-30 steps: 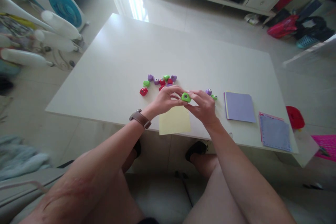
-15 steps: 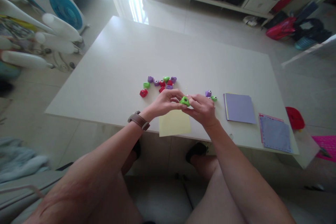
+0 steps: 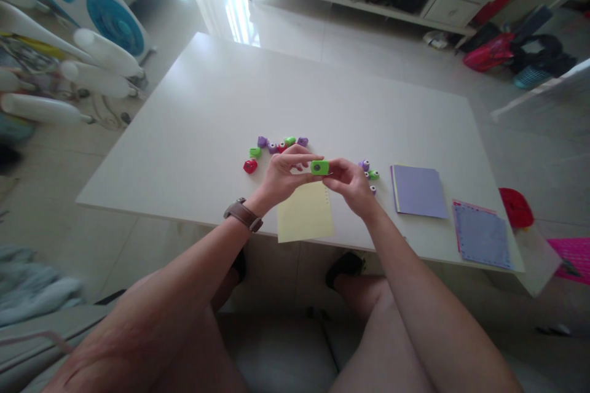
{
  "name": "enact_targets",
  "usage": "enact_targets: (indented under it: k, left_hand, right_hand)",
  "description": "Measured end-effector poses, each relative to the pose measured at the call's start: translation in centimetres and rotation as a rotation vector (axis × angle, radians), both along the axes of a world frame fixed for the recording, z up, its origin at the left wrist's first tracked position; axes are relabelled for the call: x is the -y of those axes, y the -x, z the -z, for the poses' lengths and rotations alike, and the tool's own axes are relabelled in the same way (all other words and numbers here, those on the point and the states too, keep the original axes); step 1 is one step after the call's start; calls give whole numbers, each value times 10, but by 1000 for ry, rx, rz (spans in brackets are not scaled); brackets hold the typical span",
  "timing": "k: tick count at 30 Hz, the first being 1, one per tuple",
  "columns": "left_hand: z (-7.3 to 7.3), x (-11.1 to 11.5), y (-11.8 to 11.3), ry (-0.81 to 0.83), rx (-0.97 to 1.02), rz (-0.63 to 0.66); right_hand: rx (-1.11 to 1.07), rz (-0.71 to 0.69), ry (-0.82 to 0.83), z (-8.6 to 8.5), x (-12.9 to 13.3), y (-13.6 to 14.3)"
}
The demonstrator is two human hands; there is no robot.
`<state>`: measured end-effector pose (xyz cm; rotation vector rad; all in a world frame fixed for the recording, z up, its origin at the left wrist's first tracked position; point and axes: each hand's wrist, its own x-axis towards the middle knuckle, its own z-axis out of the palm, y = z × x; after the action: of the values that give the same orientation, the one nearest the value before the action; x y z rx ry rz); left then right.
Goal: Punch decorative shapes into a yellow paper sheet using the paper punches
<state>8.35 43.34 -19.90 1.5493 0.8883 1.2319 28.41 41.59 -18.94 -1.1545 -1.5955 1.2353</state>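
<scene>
A small green craft punch (image 3: 319,167) is held up between my two hands above the table. My left hand (image 3: 286,173), with a brown-strapped watch at the wrist, pinches it from the left with thumb and fingers. On the other side my right hand (image 3: 349,183) has its fingertips closed on the punch's right end. Below them lies a yellow paper sheet (image 3: 304,214), its right edge showing a row of small cut marks and its near edge jutting past the table. Behind my left hand sit several purple, green and red punches (image 3: 262,142), partly hidden by it.
Right of my right hand stand several more punches (image 3: 373,175). Farther right are a stack of purple paper (image 3: 420,191) and a bluish sheet with a punched border (image 3: 482,234) on the white table (image 3: 322,98). A blue-and-white fan (image 3: 113,15) stands on the floor at left.
The green punch has turned, so a flat rectangular face now shows, and it has moved slightly up and left. My hands have shifted with it, uncovering more of the yellow sheet's cut edge.
</scene>
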Motion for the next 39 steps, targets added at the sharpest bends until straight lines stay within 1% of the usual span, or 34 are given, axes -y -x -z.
enact_targets:
  k: [2,6,10,13,17,21,23,28,33,36,39]
  left_hand:
    - [1,-1,-1,-9,-28,-17]
    - [3,-2,-2,-30,-50,-7]
    - [7,-3,-4,-31,-13,-8]
    - [7,-3,-5,11,16,28]
    - [3,-1,-6,144,45,92]
    - [3,-1,-5,278,125,122]
    - [5,-2,-5,322,159,118]
    - [14,-2,-10,427,272,55]
    - [18,-2,-11,462,336,56]
    - [18,-3,-10,465,339,75]
    - [19,-3,-10,466,328,64]
  right_hand:
    - [-130,-5,120,2,-1,5]
    - [-345,46,285,0,-2,16]
    - [-510,97,423,-1,-2,20]
    - [-585,137,478,2,-2,19]
    - [-618,188,485,3,-3,18]
    - [-600,174,490,1,-4,16]
    - [-602,174,486,2,-5,16]
    - [-588,197,458,6,-6,16]
    - [-548,185,450,7,-5,15]
    - [-524,173,433,7,-4,14]
    - [-511,162,409,9,-4,15]
